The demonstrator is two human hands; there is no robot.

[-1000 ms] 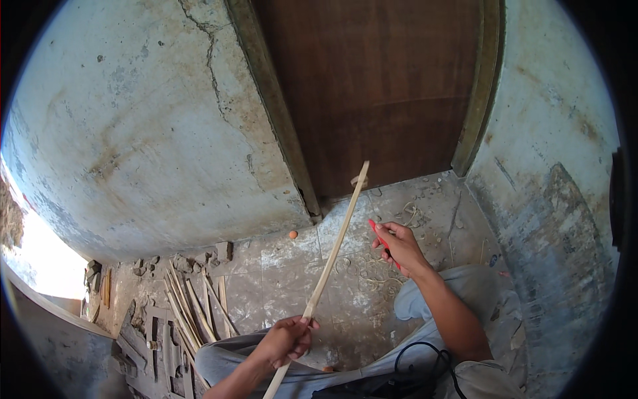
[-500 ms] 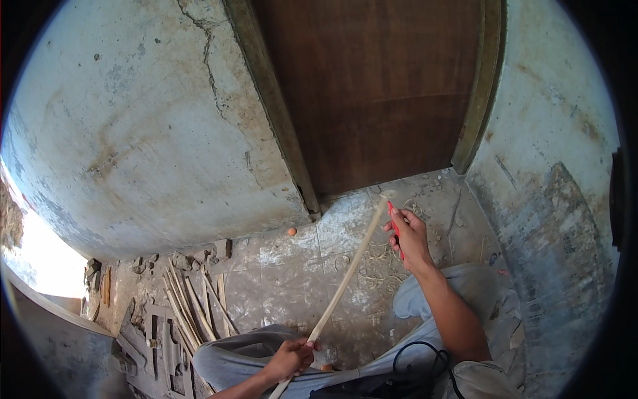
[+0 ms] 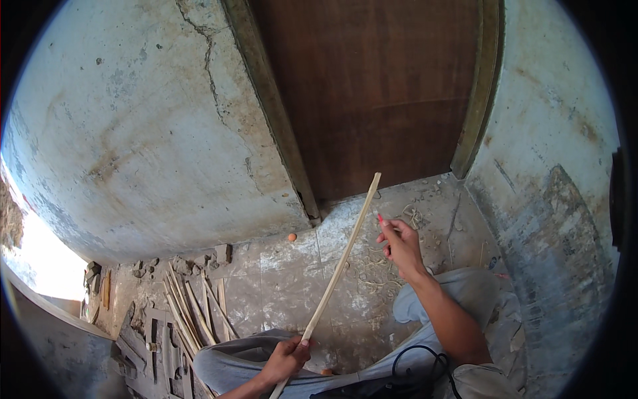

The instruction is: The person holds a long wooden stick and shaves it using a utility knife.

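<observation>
A strip is extending from the left hand toward the door, passing left of the right hand; sticks are lying on the floor to its left, shavings to its right.

Glare far left | door dim | edges bent, corners black

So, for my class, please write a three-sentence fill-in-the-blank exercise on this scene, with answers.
1. The left hand holds the long pale strip; the other hand, holding the red-tipped tool, is the ____ one.
2. The door is ____ in colour.
3. The loose strips lie on the picture's ____ side.

Missing words: right; brown; left.
</observation>
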